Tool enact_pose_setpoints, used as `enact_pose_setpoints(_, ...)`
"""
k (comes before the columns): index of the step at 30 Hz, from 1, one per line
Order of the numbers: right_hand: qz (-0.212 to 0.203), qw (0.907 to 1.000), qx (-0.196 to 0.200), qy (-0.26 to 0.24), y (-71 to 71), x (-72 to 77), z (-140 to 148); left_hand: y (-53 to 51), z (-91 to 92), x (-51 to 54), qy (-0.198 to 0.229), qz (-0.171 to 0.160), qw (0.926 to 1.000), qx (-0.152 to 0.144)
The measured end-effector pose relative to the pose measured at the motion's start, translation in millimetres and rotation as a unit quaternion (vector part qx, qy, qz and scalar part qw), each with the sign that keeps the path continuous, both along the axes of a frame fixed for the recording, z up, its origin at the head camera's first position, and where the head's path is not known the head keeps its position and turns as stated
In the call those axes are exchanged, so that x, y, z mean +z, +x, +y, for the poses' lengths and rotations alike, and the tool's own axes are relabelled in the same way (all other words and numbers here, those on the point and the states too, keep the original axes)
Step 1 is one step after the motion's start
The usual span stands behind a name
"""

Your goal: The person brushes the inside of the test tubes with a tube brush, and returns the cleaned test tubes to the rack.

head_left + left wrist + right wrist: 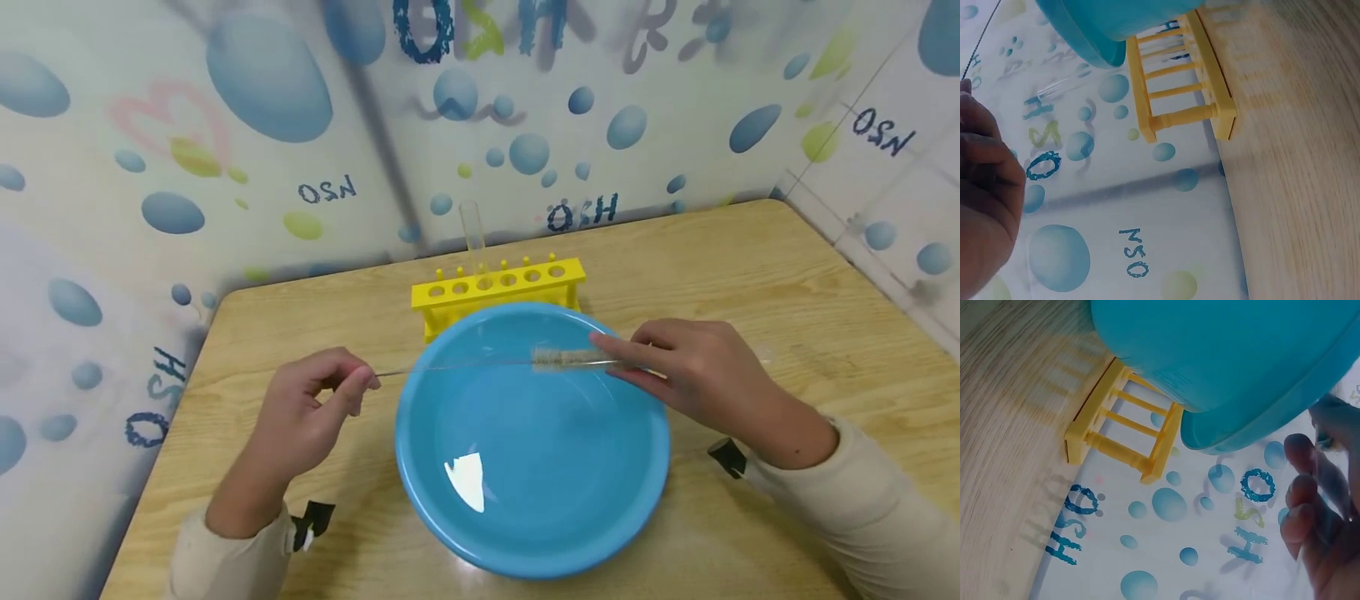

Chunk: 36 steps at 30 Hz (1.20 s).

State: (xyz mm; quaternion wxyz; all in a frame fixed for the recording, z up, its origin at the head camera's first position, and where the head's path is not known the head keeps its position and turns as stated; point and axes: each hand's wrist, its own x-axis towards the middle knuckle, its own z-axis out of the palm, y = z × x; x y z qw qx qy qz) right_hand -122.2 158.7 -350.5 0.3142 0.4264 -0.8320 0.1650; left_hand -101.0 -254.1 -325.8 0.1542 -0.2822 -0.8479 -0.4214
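Over the blue basin, the left hand pinches the thin wire handle of a brush between thumb and fingers. The brush's bristled head lies level above the basin and reaches toward the right hand. That hand grips a clear tube around the far part of the brush; the fingers hide much of it. In the left wrist view the left hand holds the wire's end. The right wrist view shows the right hand with fingers curled round the clear tube, beside the basin's rim.
Behind the basin stands a yellow rack with round holes; one clear test tube stands upright in it. The wooden table meets a wall with blue drop patterns at the back.
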Motion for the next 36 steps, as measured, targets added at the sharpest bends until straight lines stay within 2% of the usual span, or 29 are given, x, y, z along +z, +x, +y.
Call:
enact_pose_setpoints(3, 0.024, 0.9997, -0.003, 0.006, 0.8, -1.0, -0.3, 3.0, 2.8, 2.8, -0.022, -0.062, 0.9978, 0.002)
enact_pose_setpoints(6, 0.032, 0.9994, -0.008, 0.009, 1.6, -1.7, -0.2, 4.2, 4.3, 5.4, -0.044, -0.127, 0.9909, 0.003)
enact_pose_setpoints(9, 0.027, 0.9996, -0.006, 0.008, 2.6, -1.7, -0.5, 4.6, 4.6, 5.3, -0.050, -0.151, 0.9873, -0.006)
enact_pose_setpoints(11, 0.008, 1.0000, 0.004, 0.004, 3.2, -1.3, -1.2, 4.6, 5.2, 3.6, -0.046, -0.127, 0.9906, -0.020)
enact_pose_setpoints(14, -0.023, 0.9995, 0.020, -0.001, 4.1, -0.4, -2.5, 3.4, 7.0, 0.3, -0.034, -0.045, 0.9973, -0.046)
enact_pose_setpoints(17, -0.044, 0.9986, 0.029, -0.003, 4.6, 0.4, -3.7, 1.8, 8.2, -2.1, -0.029, 0.034, 0.9972, -0.060)
enact_pose_setpoints(19, -0.047, 0.9984, 0.032, -0.004, 4.7, 0.3, -4.2, 2.0, 8.9, -2.3, -0.032, 0.058, 0.9963, -0.054)
enact_pose_setpoints(21, -0.039, 0.9987, 0.032, -0.006, 4.7, 0.2, -3.9, 2.2, 10.0, -1.5, -0.035, 0.061, 0.9964, -0.048)
enact_pose_setpoints(26, 0.005, 0.9999, 0.012, 0.002, 5.8, -0.2, -3.2, 5.3, 16.1, 0.7, -0.036, 0.042, 0.9978, -0.035)
enact_pose_setpoints(32, 0.027, 0.9996, -0.002, 0.002, 7.1, -0.7, -3.6, 11.1, 22.1, 3.8, -0.030, -0.055, 0.9979, -0.017)
enact_pose_setpoints(34, 0.027, 0.9996, 0.006, -0.005, 6.9, -0.8, -5.2, 11.8, 23.1, 2.5, -0.028, -0.057, 0.9975, -0.029)
enact_pose_setpoints(36, 0.023, 0.9995, 0.017, -0.011, 6.4, -0.5, -7.2, 11.4, 24.2, 0.8, -0.029, -0.036, 0.9976, -0.051)
